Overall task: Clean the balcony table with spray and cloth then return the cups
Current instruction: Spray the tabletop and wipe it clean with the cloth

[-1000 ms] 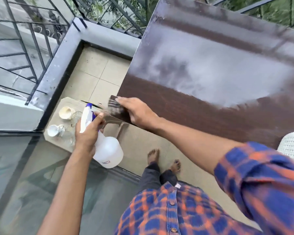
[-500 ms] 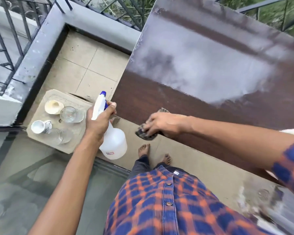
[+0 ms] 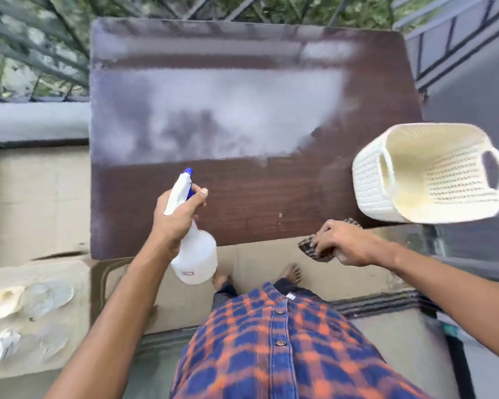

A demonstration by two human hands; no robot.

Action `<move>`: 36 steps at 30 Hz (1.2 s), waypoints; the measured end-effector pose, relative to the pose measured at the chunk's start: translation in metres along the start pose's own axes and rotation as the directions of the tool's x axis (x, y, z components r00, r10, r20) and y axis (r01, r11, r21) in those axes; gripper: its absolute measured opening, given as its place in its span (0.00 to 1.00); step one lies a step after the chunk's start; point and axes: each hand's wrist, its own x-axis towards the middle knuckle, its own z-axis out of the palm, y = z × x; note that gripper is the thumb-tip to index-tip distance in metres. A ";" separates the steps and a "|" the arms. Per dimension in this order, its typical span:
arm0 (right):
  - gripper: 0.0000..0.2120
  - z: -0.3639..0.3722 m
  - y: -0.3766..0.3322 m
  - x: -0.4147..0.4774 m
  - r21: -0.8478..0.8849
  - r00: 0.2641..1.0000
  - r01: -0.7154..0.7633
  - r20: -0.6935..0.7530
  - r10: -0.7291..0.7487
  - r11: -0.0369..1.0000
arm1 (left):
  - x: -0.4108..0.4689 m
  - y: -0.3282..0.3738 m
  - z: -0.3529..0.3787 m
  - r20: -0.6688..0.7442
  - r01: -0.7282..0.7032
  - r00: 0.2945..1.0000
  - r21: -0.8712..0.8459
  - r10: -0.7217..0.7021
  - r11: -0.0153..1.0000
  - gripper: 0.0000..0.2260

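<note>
The dark brown balcony table (image 3: 242,203) fills the middle of the view; its far half is pale and dusty, its near strip is dark. My left hand (image 3: 176,220) grips a white spray bottle (image 3: 195,251) with a blue nozzle over the table's near edge. My right hand (image 3: 343,243) holds a dark checked cloth (image 3: 314,249) at the near right edge of the table. Several cups and glasses (image 3: 26,300) stand blurred on a piece of cardboard (image 3: 69,326) on the floor at the lower left.
A cream woven basket (image 3: 432,174) sits on the table's right edge, tipped with its opening toward me. Metal railings (image 3: 35,53) run behind the table and at the far right. My bare feet (image 3: 291,273) stand on cardboard (image 3: 35,197) laid over the floor.
My right hand has dragged the cloth rightward along the table's near edge to its right corner. My left hand has carried the bottle over the table. The view has swung right, showing the basket.
</note>
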 end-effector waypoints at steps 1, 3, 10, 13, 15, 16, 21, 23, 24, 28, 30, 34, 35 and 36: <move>0.25 -0.001 -0.002 -0.010 0.098 0.995 -0.051 -0.082 0.059 0.994 | 0.001 0.007 0.010 0.027 -0.022 0.999 0.027 0.021 0.999 0.10; 0.26 -0.013 -0.014 -0.029 0.276 0.960 -0.127 -0.207 0.188 0.953 | 0.001 0.020 0.035 0.068 -0.054 0.996 0.065 0.050 0.996 0.11; 0.24 -0.110 -0.009 -0.097 0.765 0.752 0.043 -0.448 0.483 0.643 | -0.017 0.083 0.133 0.101 -0.192 0.979 0.132 0.180 0.972 0.08; 0.24 -0.143 0.037 -0.137 0.846 0.675 0.158 -0.469 0.569 0.510 | -0.028 0.116 0.182 0.103 -0.254 0.965 0.111 0.243 0.961 0.08; 0.22 -0.151 0.079 -0.163 0.867 0.646 0.161 -0.454 0.613 0.472 | -0.033 0.140 0.216 0.116 -0.302 0.949 0.075 0.293 0.950 0.08; 0.21 -0.149 0.101 -0.170 0.880 0.626 0.139 -0.434 0.648 0.455 | -0.036 0.152 0.230 0.120 -0.331 0.939 0.054 0.322 0.942 0.07; 0.17 -0.124 0.196 -0.183 0.931 0.534 -0.067 -0.271 0.801 0.360 | -0.041 0.204 0.309 0.106 -0.400 0.907 -0.081 0.407 0.913 0.05; 0.15 -0.116 0.209 -0.173 0.924 0.490 -0.114 -0.268 0.830 0.366 | -0.039 0.214 0.344 0.134 -0.428 0.891 -0.066 0.433 0.901 0.05; 0.13 -0.113 0.211 -0.166 0.906 0.450 -0.140 -0.303 0.840 0.401 | -0.039 0.218 0.361 0.143 -0.442 0.884 -0.058 0.446 0.895 0.06; 0.17 -0.104 0.220 -0.140 0.713 0.409 -0.318 -0.492 0.769 0.625 | -0.026 0.211 0.414 0.123 -0.529 0.841 -0.017 0.527 0.848 0.08; 0.16 -0.093 0.232 -0.130 0.644 0.533 -0.403 -0.411 0.739 0.650 | -0.009 0.191 0.435 0.113 -0.555 0.829 0.062 0.547 0.829 0.09; 0.16 -0.071 0.230 -0.117 0.395 0.710 -0.571 -0.203 0.675 0.720 | 0.018 0.125 0.457 0.158 -0.578 0.815 0.263 0.557 0.772 0.15; 0.17 -0.070 0.230 -0.116 0.393 0.705 -0.580 -0.196 0.681 0.713 | 0.021 0.108 0.460 0.190 -0.587 0.808 0.341 0.558 0.734 0.17; 0.19 -0.071 0.229 -0.116 0.401 0.702 -0.580 -0.195 0.685 0.709 | 0.024 0.093 0.460 0.218 -0.591 0.804 0.395 0.553 0.704 0.18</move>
